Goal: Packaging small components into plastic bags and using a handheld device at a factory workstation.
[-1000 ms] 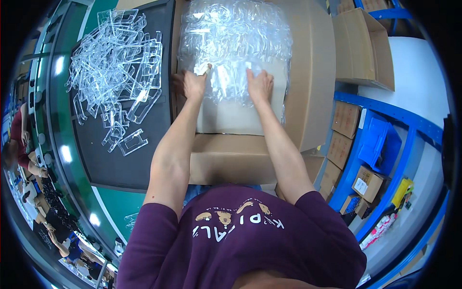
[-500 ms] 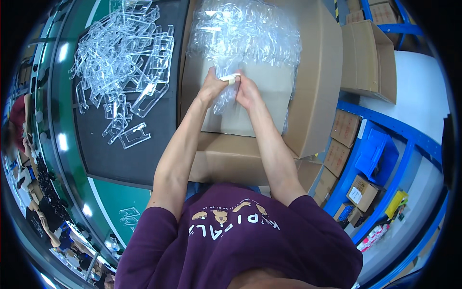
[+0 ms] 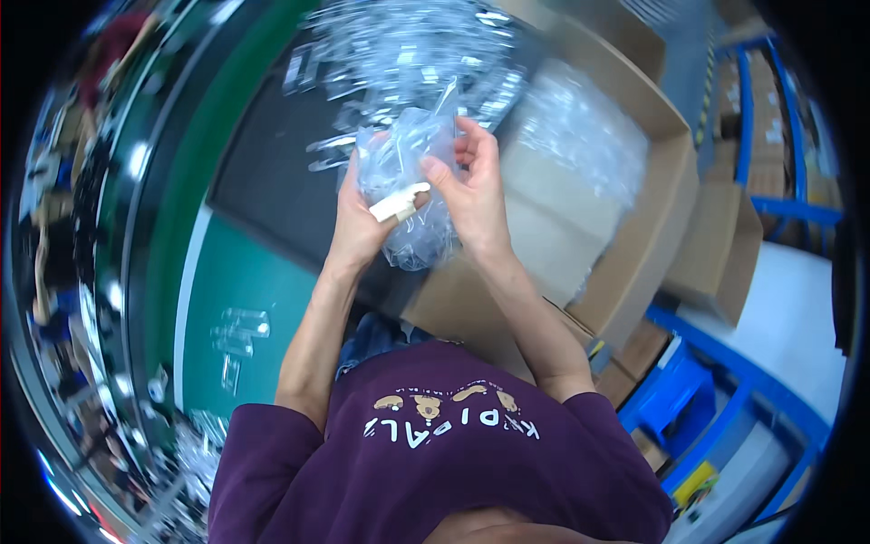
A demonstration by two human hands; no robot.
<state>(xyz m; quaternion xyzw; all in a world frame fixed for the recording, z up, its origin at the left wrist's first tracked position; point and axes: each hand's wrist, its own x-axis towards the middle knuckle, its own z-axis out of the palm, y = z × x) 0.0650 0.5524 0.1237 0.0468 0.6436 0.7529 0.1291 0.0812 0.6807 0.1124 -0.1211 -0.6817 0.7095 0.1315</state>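
Crumpled, glossy, see-through plastic (image 3: 406, 150) in the pinch of left hand (image 3: 360, 224) and right hand (image 3: 473, 189)

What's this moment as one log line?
left hand, right hand: hold clear plastic | parts: heaped on black tray | carton: open, at right

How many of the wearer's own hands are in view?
2: the left hand holds the clear plastic film from its left, and the right hand is at its right side. Neither is missing, though the film hides some left fingers.
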